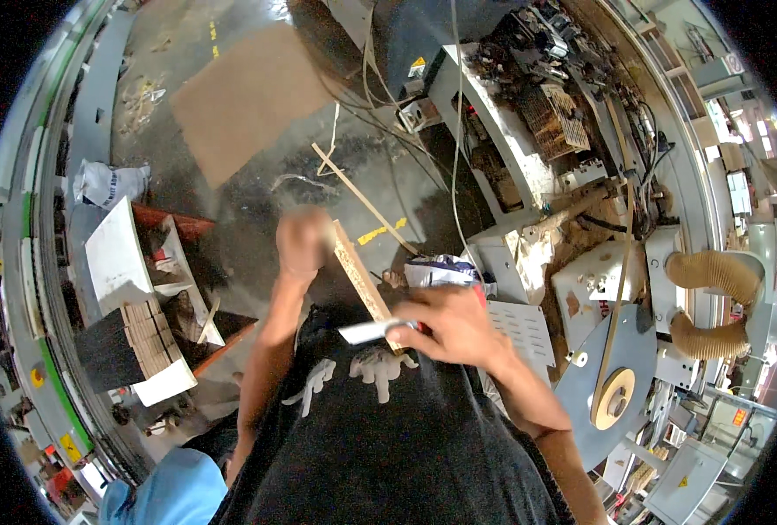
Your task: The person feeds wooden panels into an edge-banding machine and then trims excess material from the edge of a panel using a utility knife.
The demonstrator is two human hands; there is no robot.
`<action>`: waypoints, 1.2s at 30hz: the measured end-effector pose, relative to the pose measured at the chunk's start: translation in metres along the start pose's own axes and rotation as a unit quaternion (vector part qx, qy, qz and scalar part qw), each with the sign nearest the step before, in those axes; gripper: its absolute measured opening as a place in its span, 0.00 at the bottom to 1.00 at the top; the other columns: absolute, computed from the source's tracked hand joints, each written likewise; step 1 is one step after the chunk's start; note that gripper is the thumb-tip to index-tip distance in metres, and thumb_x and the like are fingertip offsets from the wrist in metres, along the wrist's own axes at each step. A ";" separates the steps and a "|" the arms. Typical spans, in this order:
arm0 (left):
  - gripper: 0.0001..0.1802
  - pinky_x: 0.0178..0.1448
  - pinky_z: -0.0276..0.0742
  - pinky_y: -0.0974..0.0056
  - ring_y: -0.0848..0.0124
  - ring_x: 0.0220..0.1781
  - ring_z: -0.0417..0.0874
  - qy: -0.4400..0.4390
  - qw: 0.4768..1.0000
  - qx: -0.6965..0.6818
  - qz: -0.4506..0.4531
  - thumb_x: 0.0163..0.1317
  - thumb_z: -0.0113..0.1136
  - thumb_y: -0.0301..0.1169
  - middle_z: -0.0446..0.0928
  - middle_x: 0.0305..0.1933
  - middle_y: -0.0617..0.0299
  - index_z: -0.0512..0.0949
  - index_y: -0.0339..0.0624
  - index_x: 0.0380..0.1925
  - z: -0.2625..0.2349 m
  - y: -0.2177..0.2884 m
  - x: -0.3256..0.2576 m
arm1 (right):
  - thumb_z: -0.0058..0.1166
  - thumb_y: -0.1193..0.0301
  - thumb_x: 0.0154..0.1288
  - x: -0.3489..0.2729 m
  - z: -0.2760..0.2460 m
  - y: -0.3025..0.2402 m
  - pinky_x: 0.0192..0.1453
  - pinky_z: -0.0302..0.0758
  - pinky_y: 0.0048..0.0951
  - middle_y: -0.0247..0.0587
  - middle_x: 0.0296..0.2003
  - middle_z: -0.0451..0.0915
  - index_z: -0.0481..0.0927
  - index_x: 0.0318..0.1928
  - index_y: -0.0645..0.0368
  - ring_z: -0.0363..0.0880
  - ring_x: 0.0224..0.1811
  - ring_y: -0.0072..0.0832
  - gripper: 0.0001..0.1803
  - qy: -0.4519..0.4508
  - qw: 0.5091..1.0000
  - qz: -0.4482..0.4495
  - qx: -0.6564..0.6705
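Note:
Up in front of my body is a narrow piece of chipboard (364, 278), tilted, with its rough, speckled edge showing and a dark face beside it. My left hand (301, 245) is closed at its far end; the fingers are blurred. Near the other end, my right hand (448, 322) grips a knife-like tool with a broad pale blade (367, 332) pointing left across the board. A bit of red and black shows by the fingers, and the palm hides most of the handle.
A brown sheet (248, 101) and a thin wooden strip (366, 199) lie on the floor ahead. At left stands an open white cart (119, 254) holding wood pieces. Machinery with a grey disc (607, 385), hoses (712, 280) and hanging cables fills the right side.

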State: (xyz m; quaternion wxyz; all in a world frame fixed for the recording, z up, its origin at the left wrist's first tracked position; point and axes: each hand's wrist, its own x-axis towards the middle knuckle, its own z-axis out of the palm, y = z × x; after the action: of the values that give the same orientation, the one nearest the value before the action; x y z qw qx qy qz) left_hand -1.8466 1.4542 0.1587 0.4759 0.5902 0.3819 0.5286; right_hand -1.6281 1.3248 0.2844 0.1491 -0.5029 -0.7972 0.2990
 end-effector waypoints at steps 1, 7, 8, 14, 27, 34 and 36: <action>0.39 0.26 0.49 0.62 0.78 0.22 0.57 0.003 1.000 0.000 0.001 0.64 0.47 0.69 0.57 0.16 0.72 0.66 0.41 0.16 -0.001 -0.001 0.000 | 0.56 0.49 0.66 -0.004 0.008 0.003 0.26 0.67 0.40 0.37 0.22 0.73 0.84 0.37 0.48 0.76 0.23 0.37 0.17 0.039 0.998 -0.040 0.023; 0.40 0.25 0.57 0.62 0.73 0.19 0.63 0.021 0.999 0.022 -0.030 0.69 0.39 0.66 0.65 0.15 0.66 0.71 0.38 0.17 0.002 0.007 -0.004 | 0.56 0.49 0.66 0.015 0.006 0.004 0.23 0.66 0.38 0.39 0.22 0.73 0.85 0.37 0.50 0.75 0.20 0.37 0.19 0.056 0.997 -0.028 -0.034; 0.41 0.26 0.59 0.62 0.72 0.19 0.65 -0.008 0.999 0.029 -0.031 0.69 0.38 0.65 0.67 0.15 0.65 0.72 0.36 0.17 0.002 0.012 -0.003 | 0.56 0.49 0.66 0.028 0.000 0.005 0.23 0.66 0.38 0.39 0.21 0.74 0.85 0.38 0.50 0.75 0.20 0.36 0.19 0.070 0.996 -0.031 -0.038; 0.46 0.27 0.62 0.59 0.68 0.19 0.68 -0.059 0.996 0.060 0.007 0.70 0.30 0.66 0.68 0.14 0.61 0.73 0.32 0.16 0.002 0.009 0.001 | 0.53 0.50 0.69 0.104 -0.039 0.006 0.27 0.73 0.34 0.42 0.28 0.83 0.87 0.40 0.52 0.79 0.23 0.36 0.20 0.169 0.986 0.006 0.003; 0.43 0.22 0.53 0.61 0.74 0.16 0.60 -0.089 0.995 -0.015 -0.040 0.73 0.32 0.63 0.62 0.12 0.67 0.69 0.35 0.14 -0.028 0.021 -0.027 | 0.59 0.51 0.64 0.030 0.030 -0.058 0.29 0.74 0.41 0.42 0.30 0.79 0.85 0.38 0.51 0.80 0.26 0.42 0.17 0.100 0.992 0.063 -0.045; 0.45 0.23 0.62 0.67 0.76 0.18 0.67 -0.158 0.977 -0.111 -0.092 0.72 0.35 0.65 0.70 0.13 0.65 0.72 0.37 0.12 -0.034 0.020 -0.054 | 0.59 0.52 0.64 0.018 0.055 -0.095 0.29 0.73 0.43 0.42 0.28 0.78 0.83 0.35 0.51 0.79 0.26 0.43 0.16 0.078 0.983 0.165 -0.036; 0.45 0.24 0.64 0.67 0.76 0.19 0.68 -0.163 0.977 -0.110 -0.082 0.71 0.35 0.65 0.70 0.13 0.64 0.72 0.36 0.12 -0.031 0.015 -0.066 | 0.58 0.52 0.65 -0.001 0.068 -0.102 0.29 0.73 0.44 0.42 0.26 0.76 0.83 0.35 0.50 0.79 0.25 0.43 0.16 0.077 0.978 0.192 -0.016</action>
State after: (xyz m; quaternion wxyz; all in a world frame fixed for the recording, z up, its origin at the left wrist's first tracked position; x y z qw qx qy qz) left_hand -1.8882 1.3923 0.1558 0.6355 0.5787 0.2863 0.4234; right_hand -1.7370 1.2690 0.2958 0.1417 -0.6707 -0.6764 0.2694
